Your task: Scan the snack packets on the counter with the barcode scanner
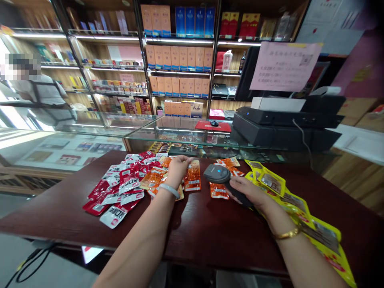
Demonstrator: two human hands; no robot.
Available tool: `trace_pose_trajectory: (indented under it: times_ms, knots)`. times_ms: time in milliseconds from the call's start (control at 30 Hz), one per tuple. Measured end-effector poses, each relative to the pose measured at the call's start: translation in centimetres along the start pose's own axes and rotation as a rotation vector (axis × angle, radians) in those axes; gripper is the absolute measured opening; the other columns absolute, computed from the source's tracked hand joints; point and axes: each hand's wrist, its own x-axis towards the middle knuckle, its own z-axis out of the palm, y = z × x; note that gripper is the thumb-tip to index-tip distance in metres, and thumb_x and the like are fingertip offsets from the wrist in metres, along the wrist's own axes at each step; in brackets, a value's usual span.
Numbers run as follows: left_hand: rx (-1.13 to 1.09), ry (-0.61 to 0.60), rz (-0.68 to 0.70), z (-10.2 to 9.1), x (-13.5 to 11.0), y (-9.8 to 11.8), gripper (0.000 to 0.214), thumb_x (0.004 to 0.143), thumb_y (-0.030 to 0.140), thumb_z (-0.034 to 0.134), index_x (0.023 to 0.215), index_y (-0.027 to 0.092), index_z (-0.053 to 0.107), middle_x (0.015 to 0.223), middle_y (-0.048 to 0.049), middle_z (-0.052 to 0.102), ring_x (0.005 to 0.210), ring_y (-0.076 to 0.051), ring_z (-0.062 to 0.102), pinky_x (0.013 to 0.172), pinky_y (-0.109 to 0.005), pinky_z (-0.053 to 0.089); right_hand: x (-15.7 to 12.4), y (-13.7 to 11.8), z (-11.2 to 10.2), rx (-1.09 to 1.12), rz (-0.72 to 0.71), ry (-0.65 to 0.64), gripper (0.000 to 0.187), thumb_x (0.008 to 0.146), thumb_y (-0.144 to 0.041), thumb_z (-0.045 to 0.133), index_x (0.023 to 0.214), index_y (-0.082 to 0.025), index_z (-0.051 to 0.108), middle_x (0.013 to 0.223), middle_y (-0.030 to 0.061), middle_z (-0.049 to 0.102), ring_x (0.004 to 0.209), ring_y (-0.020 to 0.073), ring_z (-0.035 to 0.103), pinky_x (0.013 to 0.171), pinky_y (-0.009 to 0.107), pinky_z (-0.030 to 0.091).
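Observation:
My right hand (250, 193) is wrapped round the handle of a dark barcode scanner (217, 174), whose head with a blue light points down over an orange snack packet (218, 190). My left hand (178, 168) rests with bent fingers on a pile of orange packets (192, 178) in the middle of the dark red table (195, 228). Left of them lies a heap of red and white packets (120, 188). A row of yellow packets (297, 208) runs under my right forearm toward the near right edge.
A glass display counter (168, 136) stands behind the table, with a red mouse pad and mouse (213, 125) and a black cash register (285, 124) on it. Shelves of boxed goods (180, 60) fill the back wall. A person (39, 96) stands far left.

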Motion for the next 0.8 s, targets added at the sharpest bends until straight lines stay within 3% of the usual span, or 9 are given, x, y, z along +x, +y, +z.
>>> trace_pose_trajectory:
  times_ms: [167, 467, 600, 700, 800]
  knots:
    - [-0.045, 0.007, -0.039, 0.0, 0.2, -0.1, 0.039, 0.074, 0.057, 0.061, 0.072, 0.018, 0.063, 0.052, 0.0059, 0.046, 0.046, -0.008, 0.038, 0.049, -0.022, 0.030, -0.2, -0.3, 0.0, -0.014, 0.039, -0.012, 0.048, 0.078, -0.065, 0.066, 0.083, -0.018, 0.060, 0.061, -0.0017, 0.057, 0.041, 0.0089, 0.047, 0.036, 0.020, 0.033]
    - [-0.064, -0.174, -0.007, 2.5, -1.0, 0.6, 0.037, 0.080, 0.051, 0.054, 0.067, 0.017, 0.059, 0.054, 0.0035, 0.051, 0.050, -0.009, 0.043, 0.050, -0.022, 0.034, 0.1, -0.2, 0.3, 0.002, 0.016, -0.011, 0.046, 0.080, -0.063, 0.065, 0.088, -0.018, 0.060, 0.063, -0.0018, 0.057, 0.042, 0.0086, 0.047, 0.036, 0.019, 0.033]
    - [-0.092, -0.162, -0.044, 2.6, -1.2, 0.5, 0.041, 0.079, 0.055, 0.059, 0.062, 0.018, 0.056, 0.048, 0.0044, 0.046, 0.046, -0.009, 0.040, 0.047, -0.022, 0.032, 0.0, -0.2, 0.1, 0.004, -0.013, 0.024, 0.043, 0.082, -0.062, 0.063, 0.083, -0.018, 0.058, 0.063, -0.0015, 0.057, 0.043, 0.0084, 0.046, 0.037, 0.019, 0.033]
    - [-0.153, -0.169, -0.080, 2.8, -1.2, 0.3, 0.038, 0.080, 0.053, 0.060, 0.071, 0.016, 0.062, 0.052, 0.0032, 0.050, 0.047, -0.009, 0.043, 0.047, -0.021, 0.036, -0.2, -0.2, -0.1, 0.022, -0.033, 0.036, 0.043, 0.083, -0.061, 0.064, 0.081, -0.018, 0.057, 0.063, -0.0013, 0.057, 0.043, 0.0084, 0.047, 0.037, 0.019, 0.033]
    - [-0.400, -0.346, -0.114, 3.0, -1.3, 0.4, 0.039, 0.084, 0.052, 0.059, 0.099, 0.016, 0.067, 0.071, -0.0016, 0.063, 0.060, -0.011, 0.056, 0.060, -0.024, 0.049, -0.3, -0.2, -0.2, 0.062, -0.046, 0.048, 0.044, 0.082, -0.061, 0.063, 0.081, -0.018, 0.056, 0.063, -0.0013, 0.056, 0.042, 0.0081, 0.046, 0.036, 0.019, 0.032]
